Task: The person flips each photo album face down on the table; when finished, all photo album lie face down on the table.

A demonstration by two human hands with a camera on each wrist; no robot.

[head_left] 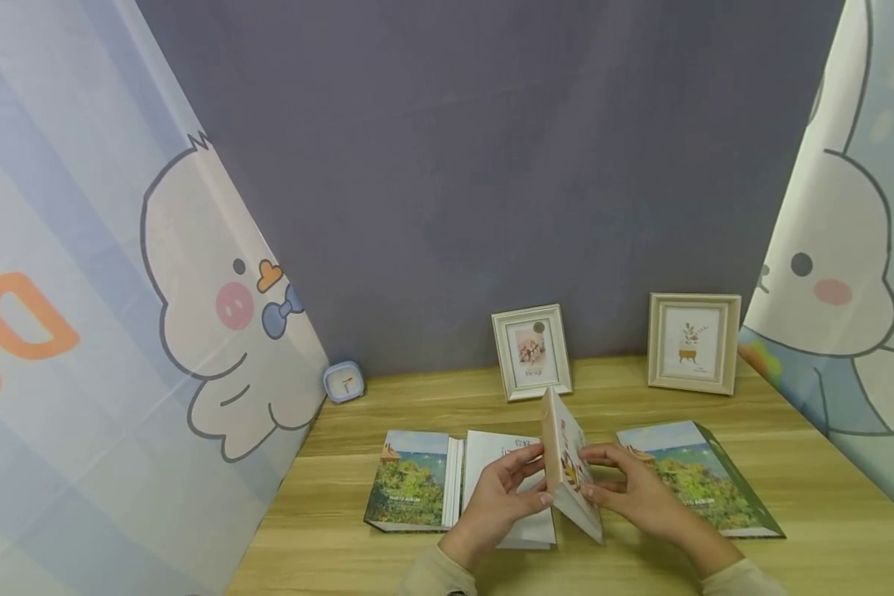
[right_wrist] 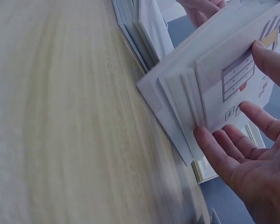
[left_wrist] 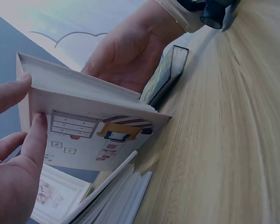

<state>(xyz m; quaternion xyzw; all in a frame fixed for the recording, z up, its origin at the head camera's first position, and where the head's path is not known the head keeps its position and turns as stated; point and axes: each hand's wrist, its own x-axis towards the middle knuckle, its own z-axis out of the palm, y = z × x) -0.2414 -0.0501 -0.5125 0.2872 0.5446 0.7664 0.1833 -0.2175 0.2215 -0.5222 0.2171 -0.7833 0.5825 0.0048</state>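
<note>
While the left hand [head_left: 495, 501] is pinching a printed book [head_left: 568, 463] near its edge, thumb and fingers bearing on different faces, the right hand [head_left: 633, 488] is touching the cover opposite, its fingers spreading apart and lying nearly straight. The printed book is standing on edge and tilting between the two sets of fingertips, showing a drawn chest of drawers and a striped awning close to the right fingertips. Whether its lowest corner is touching the wood-grained table [head_left: 305, 517], I cannot tell. Under the left fingers, a white book [head_left: 487, 447] is lying, that hand partly covering it. Farther left of those fingers, a photo album [head_left: 413, 480] is resting with its painted seaside cover facing up. Right of the right fingers, a matching album [head_left: 708, 480] is lying flat, the hand and wrist hiding part of it. Beyond the fingertips, just past the top of the printed book, a flower picture frame [head_left: 532, 352] is standing, and a plant picture frame [head_left: 693, 343] is standing beyond the right hand. Well beyond the left fingers, off to their left, a small blue clock [head_left: 344, 382] is sitting near the grey cloth [head_left: 477, 182]
</note>
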